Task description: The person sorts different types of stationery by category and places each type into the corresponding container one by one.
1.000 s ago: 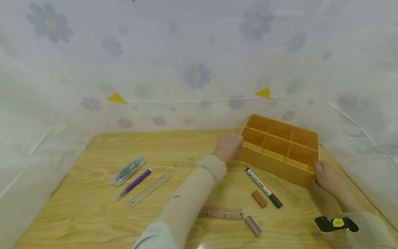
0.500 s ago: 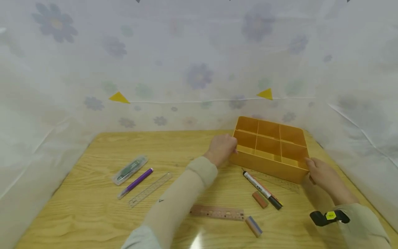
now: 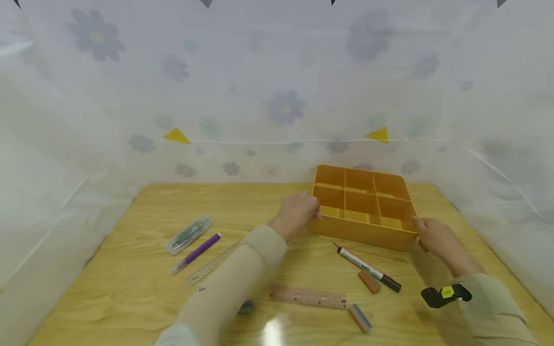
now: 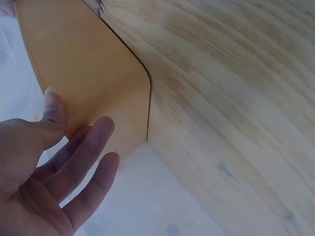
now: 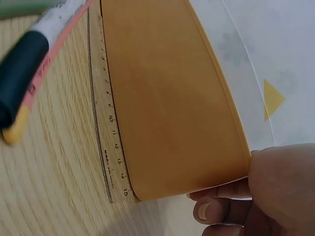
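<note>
Box (image 3: 361, 234): seemed best handled level and evenly, with care over the transparent ruler (image 5: 110, 147) along its near wall. Was pinched at left end by left hand (image 3: 296, 214), at near right corner by right hand (image 3: 439, 240). Lay between both, toward far right corner of surface (image 3: 233, 204).

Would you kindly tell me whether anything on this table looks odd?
The orange box sits askew: its front edge slants relative to the table's back edge. Also, the marker overlaps a pink pencil. I see no spill or damage.
</note>
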Demonstrator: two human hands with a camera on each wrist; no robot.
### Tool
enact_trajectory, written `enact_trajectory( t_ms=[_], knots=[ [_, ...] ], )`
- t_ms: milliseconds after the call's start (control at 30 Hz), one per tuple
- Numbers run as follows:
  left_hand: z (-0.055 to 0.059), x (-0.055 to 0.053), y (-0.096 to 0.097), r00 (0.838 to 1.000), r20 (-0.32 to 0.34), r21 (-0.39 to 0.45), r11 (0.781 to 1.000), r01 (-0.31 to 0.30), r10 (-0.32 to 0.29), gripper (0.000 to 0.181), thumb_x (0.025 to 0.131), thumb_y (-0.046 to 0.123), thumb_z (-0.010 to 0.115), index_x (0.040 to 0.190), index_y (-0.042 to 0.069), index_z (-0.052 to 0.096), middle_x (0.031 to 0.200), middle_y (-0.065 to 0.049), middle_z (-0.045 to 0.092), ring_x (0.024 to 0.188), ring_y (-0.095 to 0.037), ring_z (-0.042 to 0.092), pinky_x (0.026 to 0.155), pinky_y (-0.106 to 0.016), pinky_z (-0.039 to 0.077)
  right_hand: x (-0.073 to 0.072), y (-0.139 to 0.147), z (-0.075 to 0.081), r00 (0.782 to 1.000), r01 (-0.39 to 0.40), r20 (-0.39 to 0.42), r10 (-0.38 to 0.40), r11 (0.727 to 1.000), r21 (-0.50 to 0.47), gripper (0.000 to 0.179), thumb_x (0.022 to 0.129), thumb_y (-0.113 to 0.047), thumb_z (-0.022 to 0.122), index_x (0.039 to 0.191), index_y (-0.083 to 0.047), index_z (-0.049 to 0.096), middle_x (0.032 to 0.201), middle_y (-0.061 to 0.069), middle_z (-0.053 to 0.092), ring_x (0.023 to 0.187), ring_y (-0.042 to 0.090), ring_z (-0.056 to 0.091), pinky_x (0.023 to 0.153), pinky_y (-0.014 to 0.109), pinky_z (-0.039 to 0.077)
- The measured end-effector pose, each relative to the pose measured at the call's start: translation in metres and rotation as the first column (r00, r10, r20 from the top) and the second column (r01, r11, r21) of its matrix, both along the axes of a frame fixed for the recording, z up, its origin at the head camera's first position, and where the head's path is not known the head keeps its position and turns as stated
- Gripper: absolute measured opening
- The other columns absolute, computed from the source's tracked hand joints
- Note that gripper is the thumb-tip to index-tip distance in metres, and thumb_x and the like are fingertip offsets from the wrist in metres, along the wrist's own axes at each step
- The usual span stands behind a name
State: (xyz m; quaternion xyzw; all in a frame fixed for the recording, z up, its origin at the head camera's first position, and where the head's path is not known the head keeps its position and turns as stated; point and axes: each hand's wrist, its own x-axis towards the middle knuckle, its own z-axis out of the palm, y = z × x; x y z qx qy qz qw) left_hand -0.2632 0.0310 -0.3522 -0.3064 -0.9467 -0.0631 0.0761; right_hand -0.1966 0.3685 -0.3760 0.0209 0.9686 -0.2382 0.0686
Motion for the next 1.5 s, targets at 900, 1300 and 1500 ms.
enact_trajectory(
  t_ms=[900,1300,1500],
  knots=[
    [-0.007,0.009,-0.064,0.992,-0.001,0.056,0.99,-0.126,0.127,0.016,0.089,0.032,0.072,0.087,0.018,0.079,0.087,0.002,0.072,0.076,-0.012,0.066,0.063,-0.023,0.054,-0.025,-0.064,0.006,0.996,-0.085,-0.007,0.085,0.996,-0.022,0.059,0.11,-0.041,0.018,0.079,-0.004,0.051,0.05,0.0,0.049,0.048,0.018,0.046,0.07,0.039,0.043],
    [-0.009,0.014,-0.078,0.988,-0.014,0.08,0.985,-0.151,0.153,0.018,0.089,0.035,0.071,0.086,0.019,0.08,0.084,0.002,0.071,0.067,-0.008,0.059,0.055,-0.023,0.05,-0.028,-0.076,0.007,0.993,-0.114,-0.041,0.112,0.992,-0.046,0.054,0.11,-0.036,0.022,0.077,-0.005,0.051,0.049,0.001,0.049,0.047,0.018,0.045,0.065,0.035,0.043],
    [-0.011,0.014,-0.087,0.988,-0.027,0.119,0.982,-0.148,0.152,0.017,0.089,0.033,0.072,0.083,0.019,0.079,0.081,0.003,0.07,0.067,-0.009,0.059,0.056,-0.024,0.05,-0.031,-0.081,0.005,0.993,-0.118,-0.036,0.116,0.991,-0.063,0.054,0.11,-0.037,0.023,0.078,-0.004,0.053,0.048,0.0,0.046,0.045,0.017,0.043,0.057,0.032,0.038]
  ],
)
